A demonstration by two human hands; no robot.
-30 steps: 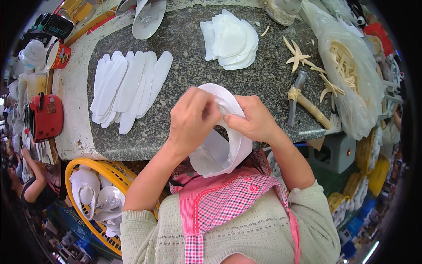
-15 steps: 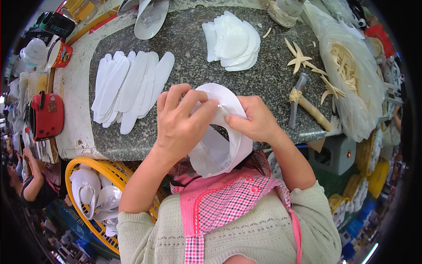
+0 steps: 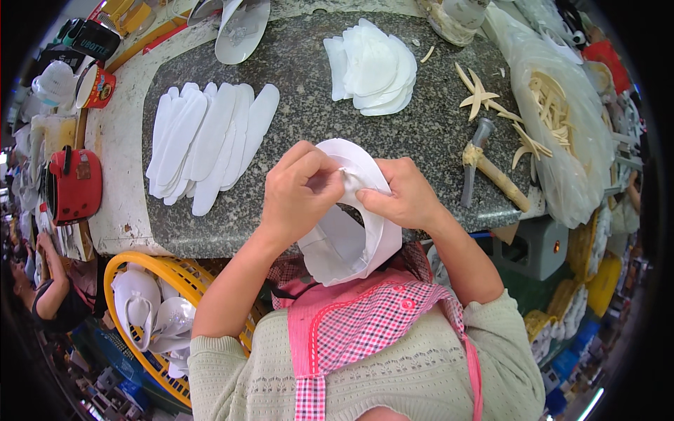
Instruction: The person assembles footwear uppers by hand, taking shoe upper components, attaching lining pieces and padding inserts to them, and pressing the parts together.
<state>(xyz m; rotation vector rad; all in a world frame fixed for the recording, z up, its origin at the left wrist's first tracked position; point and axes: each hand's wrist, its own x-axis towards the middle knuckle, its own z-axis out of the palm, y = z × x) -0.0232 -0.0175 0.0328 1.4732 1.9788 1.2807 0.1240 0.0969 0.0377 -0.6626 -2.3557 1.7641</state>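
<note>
I held a white shoe upper (image 3: 381,235) at the near edge of the speckled slab (image 3: 295,91).
My right hand (image 3: 404,193) gripped its rim, thumb inside; my left hand (image 3: 300,189) curled narrow against its inner face, though I can't tell what lay between those fingertips. Long white pieces (image 3: 210,140) covered the slab's left part, rounded white pieces (image 3: 372,67) its far side, a hammer (image 3: 472,158) its right; a yellow basket (image 3: 175,278) stood below its near-left edge.
</note>
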